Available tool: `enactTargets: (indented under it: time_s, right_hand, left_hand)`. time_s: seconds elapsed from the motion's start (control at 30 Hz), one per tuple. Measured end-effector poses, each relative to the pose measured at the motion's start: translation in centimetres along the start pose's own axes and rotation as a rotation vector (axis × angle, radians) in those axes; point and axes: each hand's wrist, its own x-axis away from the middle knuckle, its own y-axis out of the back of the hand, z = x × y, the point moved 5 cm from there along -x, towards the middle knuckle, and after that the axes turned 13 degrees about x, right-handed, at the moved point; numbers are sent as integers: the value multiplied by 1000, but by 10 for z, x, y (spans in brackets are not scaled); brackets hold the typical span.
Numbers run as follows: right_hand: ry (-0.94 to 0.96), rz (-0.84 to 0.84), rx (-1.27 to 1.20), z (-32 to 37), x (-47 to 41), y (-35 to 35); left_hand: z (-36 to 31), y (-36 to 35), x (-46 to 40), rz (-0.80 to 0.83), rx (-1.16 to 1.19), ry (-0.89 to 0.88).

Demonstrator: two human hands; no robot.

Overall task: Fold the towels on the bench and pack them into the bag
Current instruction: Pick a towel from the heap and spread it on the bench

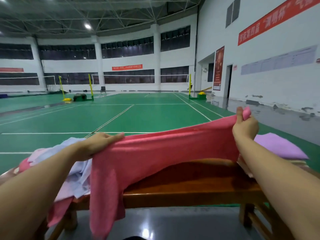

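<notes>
Two hands are showing, both on one pink towel [155, 153] stretched across the wooden bench [190, 193].

Hard to read:
- No bag is appearing anywhere in the head view.
- The towel's left lower part is hanging over the bench's front edge, and its bottom tip is running down near the frame edge.
- The left-hand fingertips are sitting at the towel's top edge; whether they are curling under the cloth I cannot tell.
- The loose pile [76, 174] of pale lilac and pink towels on the bench's left end is partly hiding behind the left forearm, and it is too crumpled to count.
- Something pale is lying under the folded purple towel [277, 146] at the bench's right end; the right forearm is covering most of it.
- The bench's right leg is getting cut off at the bottom edge.

Hands:
- Left hand [100, 144] is lying palm down on the towel's left top corner, fingers fairly straight and close together, with cloth bunching under the palm.
- Right hand [245, 125] is raised higher, fingers curled, thumb up, pinching the towel's right top corner; a small flap of cloth is sticking up past the fingers.

The towel is hanging taut between the two hands, sagging in the middle, with its centre lifted clear of the bench seat.
</notes>
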Motion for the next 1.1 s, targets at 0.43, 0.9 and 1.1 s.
enactTargets:
  time_s: [0.43, 0.9, 1.1]
  right_hand:
    - [-80, 149, 88, -29, 12, -71]
    - [-21, 89, -24, -15, -70, -114]
    - [-82, 58, -51, -37, -64, -100]
  left_hand:
    - [10, 35, -90, -307, -535, -98]
    - [-132, 12, -168, -484, -149, -634]
    - [-103, 2, -159, -484, -211, -702]
